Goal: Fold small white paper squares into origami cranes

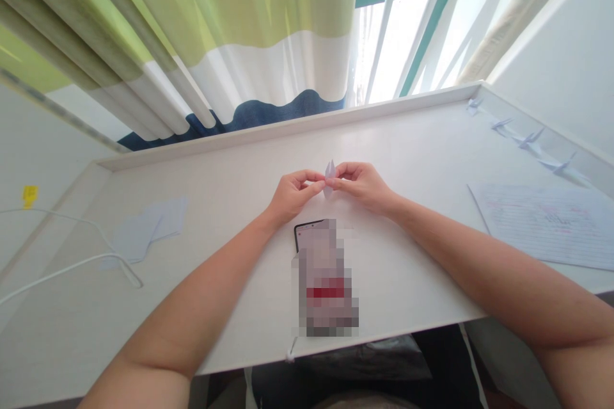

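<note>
A small folded piece of white paper stands upright above the middle of the desk, with two narrow points at its top. My left hand pinches it from the left between thumb and fingers. From the other side, my right hand grips the same paper, thumb in front. The fingertips of both hands nearly meet and cover its middle. Just below my hands a phone lies on the desk, its screen blurred out.
Several folded paper cranes line the right rim of the white desk. A written sheet lies nearer on the right. Loose paper pieces and a white cable are on the left. Curtains hang behind the back rim.
</note>
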`<act>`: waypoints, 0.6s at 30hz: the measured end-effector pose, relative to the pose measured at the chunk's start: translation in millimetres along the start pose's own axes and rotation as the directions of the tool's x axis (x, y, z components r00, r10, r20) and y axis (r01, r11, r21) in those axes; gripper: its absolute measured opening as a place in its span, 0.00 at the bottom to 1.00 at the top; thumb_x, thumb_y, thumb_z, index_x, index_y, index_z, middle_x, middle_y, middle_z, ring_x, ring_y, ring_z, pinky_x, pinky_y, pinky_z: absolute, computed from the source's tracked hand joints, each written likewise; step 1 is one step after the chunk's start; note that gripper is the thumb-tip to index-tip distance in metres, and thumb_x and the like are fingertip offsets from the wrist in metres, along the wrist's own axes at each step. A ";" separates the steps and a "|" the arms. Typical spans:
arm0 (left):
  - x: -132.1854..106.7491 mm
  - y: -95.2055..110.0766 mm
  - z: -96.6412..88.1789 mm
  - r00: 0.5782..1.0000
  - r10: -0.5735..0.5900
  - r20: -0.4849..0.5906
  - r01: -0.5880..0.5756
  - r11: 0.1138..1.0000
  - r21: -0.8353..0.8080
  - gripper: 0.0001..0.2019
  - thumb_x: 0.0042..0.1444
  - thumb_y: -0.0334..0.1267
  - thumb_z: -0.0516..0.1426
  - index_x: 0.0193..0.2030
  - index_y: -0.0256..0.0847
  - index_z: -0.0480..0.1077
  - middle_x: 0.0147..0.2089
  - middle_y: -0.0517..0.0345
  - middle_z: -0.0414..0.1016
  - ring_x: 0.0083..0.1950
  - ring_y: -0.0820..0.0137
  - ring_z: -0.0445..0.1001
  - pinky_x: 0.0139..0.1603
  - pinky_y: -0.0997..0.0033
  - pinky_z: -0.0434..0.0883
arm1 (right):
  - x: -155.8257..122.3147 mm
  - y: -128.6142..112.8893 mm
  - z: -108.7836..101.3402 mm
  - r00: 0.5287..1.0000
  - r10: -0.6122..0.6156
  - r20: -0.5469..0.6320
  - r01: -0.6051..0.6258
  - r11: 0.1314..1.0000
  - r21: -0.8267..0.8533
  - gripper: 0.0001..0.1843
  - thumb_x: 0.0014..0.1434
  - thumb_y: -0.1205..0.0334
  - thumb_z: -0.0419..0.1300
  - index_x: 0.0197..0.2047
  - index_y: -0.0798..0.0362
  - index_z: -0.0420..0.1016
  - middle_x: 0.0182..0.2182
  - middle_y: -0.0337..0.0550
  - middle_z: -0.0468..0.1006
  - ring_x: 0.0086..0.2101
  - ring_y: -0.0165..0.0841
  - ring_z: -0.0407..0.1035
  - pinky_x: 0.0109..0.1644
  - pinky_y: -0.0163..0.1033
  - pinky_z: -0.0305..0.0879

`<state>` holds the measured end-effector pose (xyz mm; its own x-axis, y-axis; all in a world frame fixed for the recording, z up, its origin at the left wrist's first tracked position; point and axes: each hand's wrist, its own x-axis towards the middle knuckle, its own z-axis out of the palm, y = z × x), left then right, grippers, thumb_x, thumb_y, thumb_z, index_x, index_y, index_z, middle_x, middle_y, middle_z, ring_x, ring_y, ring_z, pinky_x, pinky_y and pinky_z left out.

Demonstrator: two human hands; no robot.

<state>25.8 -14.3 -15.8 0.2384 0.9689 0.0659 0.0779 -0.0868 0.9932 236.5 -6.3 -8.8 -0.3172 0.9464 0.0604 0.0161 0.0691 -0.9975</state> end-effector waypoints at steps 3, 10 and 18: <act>1.0 -1.3 -0.8 1.000 0.011 0.011 -0.011 1.000 -0.011 0.17 0.51 0.51 0.73 0.39 0.39 0.83 0.39 0.54 0.83 0.32 0.73 0.74 0.34 0.72 0.70 | -0.2 -1.4 -1.4 0.999 -0.015 0.033 0.015 1.000 0.009 0.26 0.48 0.38 0.79 0.33 0.52 0.80 0.33 0.42 0.83 0.35 0.34 0.74 0.42 0.42 0.68; 3.7 -5.8 0.6 0.994 0.095 -0.050 -0.094 0.996 0.006 0.18 0.51 0.52 0.74 0.35 0.39 0.83 0.44 0.51 0.85 0.38 0.71 0.77 0.39 0.70 0.73 | -0.1 1.3 -0.9 1.000 0.004 -0.002 -0.004 0.998 0.059 0.24 0.47 0.41 0.80 0.33 0.52 0.82 0.31 0.41 0.83 0.33 0.34 0.75 0.41 0.42 0.69; 3.9 -1.2 3.7 0.995 0.060 -0.073 -0.070 0.988 -0.136 0.24 0.45 0.51 0.78 0.43 0.40 0.82 0.36 0.56 0.83 0.38 0.70 0.80 0.44 0.67 0.76 | -0.2 -1.9 5.3 0.999 0.004 -0.035 0.002 0.988 0.158 0.29 0.40 0.43 0.84 0.36 0.51 0.80 0.32 0.41 0.84 0.35 0.35 0.79 0.45 0.45 0.76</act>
<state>30.2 -11.3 -17.1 0.1709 0.9763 0.1327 -0.0717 -0.1220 0.9899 231.5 -8.3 -7.2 -0.2838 0.9572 0.0578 -0.1340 0.0201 -0.9908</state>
